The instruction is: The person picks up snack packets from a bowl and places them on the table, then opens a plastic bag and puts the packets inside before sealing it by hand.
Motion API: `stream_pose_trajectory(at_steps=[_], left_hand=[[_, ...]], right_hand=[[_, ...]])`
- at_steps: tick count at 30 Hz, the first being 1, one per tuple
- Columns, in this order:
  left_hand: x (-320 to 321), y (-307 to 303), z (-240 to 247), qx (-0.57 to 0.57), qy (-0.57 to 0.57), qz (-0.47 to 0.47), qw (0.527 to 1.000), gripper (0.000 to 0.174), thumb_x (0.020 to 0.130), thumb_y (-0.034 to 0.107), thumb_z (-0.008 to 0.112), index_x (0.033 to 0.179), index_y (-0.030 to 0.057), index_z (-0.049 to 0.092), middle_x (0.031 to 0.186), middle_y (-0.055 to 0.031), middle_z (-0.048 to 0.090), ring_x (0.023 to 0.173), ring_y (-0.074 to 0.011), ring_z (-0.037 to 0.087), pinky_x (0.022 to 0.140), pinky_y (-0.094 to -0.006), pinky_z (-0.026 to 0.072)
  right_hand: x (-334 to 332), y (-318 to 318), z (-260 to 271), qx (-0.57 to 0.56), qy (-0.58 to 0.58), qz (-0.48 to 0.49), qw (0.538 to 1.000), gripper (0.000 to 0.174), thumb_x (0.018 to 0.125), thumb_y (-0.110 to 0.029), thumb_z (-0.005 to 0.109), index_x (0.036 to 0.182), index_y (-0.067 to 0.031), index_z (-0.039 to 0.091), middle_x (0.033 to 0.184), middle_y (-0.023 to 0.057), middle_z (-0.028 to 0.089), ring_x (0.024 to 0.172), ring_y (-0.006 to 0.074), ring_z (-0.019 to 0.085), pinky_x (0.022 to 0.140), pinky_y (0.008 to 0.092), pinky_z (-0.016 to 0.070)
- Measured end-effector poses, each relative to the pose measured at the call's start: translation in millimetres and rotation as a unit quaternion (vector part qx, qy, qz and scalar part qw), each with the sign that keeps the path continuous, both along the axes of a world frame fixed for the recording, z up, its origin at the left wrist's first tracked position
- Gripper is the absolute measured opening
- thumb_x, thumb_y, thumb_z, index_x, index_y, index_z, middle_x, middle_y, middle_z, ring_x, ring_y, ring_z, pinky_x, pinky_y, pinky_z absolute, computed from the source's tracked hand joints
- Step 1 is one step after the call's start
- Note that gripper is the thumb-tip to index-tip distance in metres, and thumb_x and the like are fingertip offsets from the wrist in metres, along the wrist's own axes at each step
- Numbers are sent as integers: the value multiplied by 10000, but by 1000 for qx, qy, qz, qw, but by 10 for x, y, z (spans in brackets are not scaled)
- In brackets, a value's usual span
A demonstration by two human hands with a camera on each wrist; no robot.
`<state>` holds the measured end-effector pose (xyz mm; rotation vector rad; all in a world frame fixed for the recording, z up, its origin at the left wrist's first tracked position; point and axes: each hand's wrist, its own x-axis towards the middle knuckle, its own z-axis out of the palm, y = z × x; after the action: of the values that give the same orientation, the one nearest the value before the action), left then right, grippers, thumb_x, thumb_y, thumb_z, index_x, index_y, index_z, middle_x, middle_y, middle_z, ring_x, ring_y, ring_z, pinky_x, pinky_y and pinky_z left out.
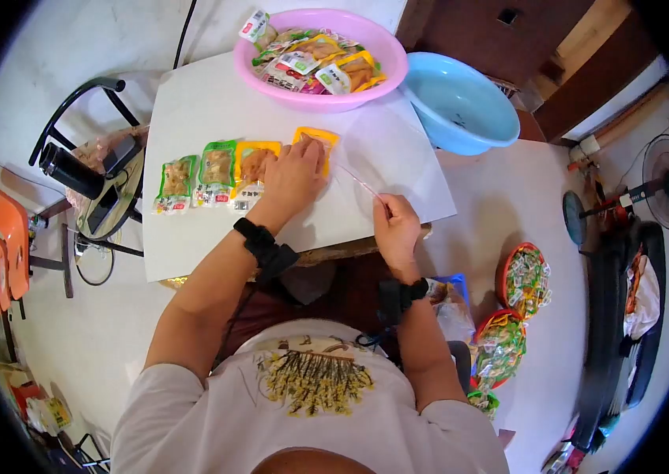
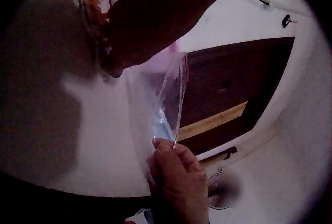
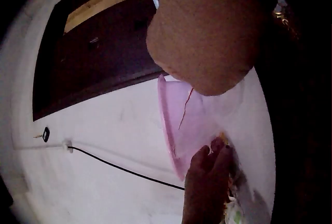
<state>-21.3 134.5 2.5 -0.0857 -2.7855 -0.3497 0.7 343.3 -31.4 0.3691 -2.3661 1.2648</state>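
Note:
Four flat, see-through food packets lie in a row on the white tabletop. Two on the left, a green-edged packet [image 1: 176,178] and a second green-edged packet [image 1: 217,166], are uncovered. The yellow-edged packet [image 1: 251,167] beside them is partly under my left hand [image 1: 293,178]. My left fingers grip the rightmost yellow-edged packet [image 1: 328,138], partly covering it. My right hand [image 1: 397,229] pinches the edge of a clear plastic bag [image 2: 174,91] with a pinkish line along its mouth. In the left wrist view the bag stretches from my right fingertips up toward my left hand.
A pink basin [image 1: 386,59] piled with similar packets stands at the table's back edge. Beside it is a blue basin [image 1: 461,103]. Red tubs of packets [image 1: 526,276] are on the floor at right. A black chair [image 1: 90,103] holding a dark bottle [image 1: 71,170] stands at left.

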Motion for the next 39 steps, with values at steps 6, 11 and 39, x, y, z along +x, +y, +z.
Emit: stream_pose_trajectory(at_steps=[6, 11, 39], left_hand=[[34, 49, 180, -2, -99, 66, 993, 594, 647, 314, 796, 1082, 56, 484, 977, -154, 627, 960, -355, 598, 836, -483, 450], [-38, 82, 216, 8, -130, 69, 989, 626, 612, 323, 815, 1072, 51, 490, 928, -165, 637, 917, -364, 615, 815, -475, 467], [-151, -42, 175, 37, -123, -47, 991, 296, 648, 258, 724, 882, 86, 668, 901, -180, 651, 863, -352, 619, 762, -455, 511]], right_hand=[[-3, 19, -53, -27, 19, 7, 999, 41, 813, -69, 646, 827, -33, 630, 729, 115, 587, 643, 285, 575, 594, 361, 453], [4, 9, -62, -53, 18, 9, 998, 35, 817, -64, 644, 820, -32, 632, 721, 113, 585, 635, 274, 573, 593, 356, 452], [15, 14, -83, -38, 26, -3, 999, 55, 802, -62, 649, 839, -23, 643, 742, 132, 611, 669, 305, 606, 606, 375, 472]])
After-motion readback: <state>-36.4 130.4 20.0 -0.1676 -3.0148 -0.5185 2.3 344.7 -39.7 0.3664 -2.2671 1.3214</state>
